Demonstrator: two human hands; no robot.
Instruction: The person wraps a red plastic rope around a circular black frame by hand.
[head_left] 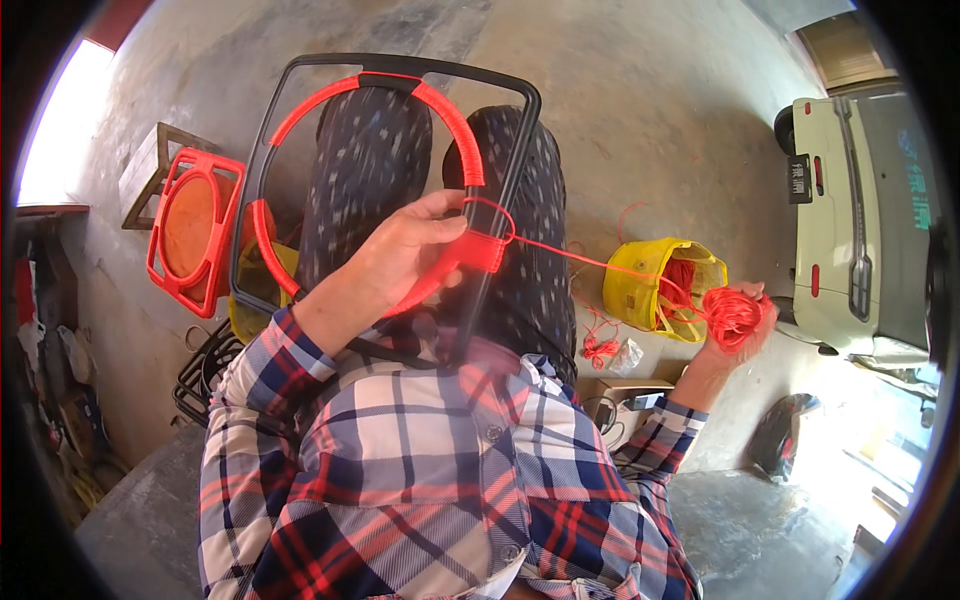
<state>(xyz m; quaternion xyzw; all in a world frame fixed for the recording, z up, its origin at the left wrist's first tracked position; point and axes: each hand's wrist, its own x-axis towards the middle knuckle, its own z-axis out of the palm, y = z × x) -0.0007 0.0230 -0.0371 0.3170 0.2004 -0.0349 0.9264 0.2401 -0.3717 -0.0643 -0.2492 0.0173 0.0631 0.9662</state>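
Along the left rim, from 8 to 9 o'clock, dark clutter [75, 390] is too dim to make out, and the fisheye edge cuts it off. Toward 9 o'clock, a red openwork piece [190, 235] with an orange middle partly covers a wooden stool [147, 165]. Next to it, a yellow container [256, 310] is mostly hidden behind a black frame [420, 66], which is the thing being worked on.

That frame stands over the person's knees, just off centre toward 11 o'clock. Its inner ring [460, 125] is bound in red; the part at 6 o'clock is blurred. The left hand [390, 250] is closed on the ring's lower right, thumb in front, some fingers out of sight behind. Beside the thumb, a loop of red cord [513, 215] circles the frame's side.

From the loop a strand runs toward 3 o'clock, passing a yellow basket [622, 290] that holds more red cord. At its end the right hand [755, 335] is curled around a ball of red cord [730, 318], which hides most of the fingers. Farthest right, a pale green vehicle [835, 210] is cut off by the rim.
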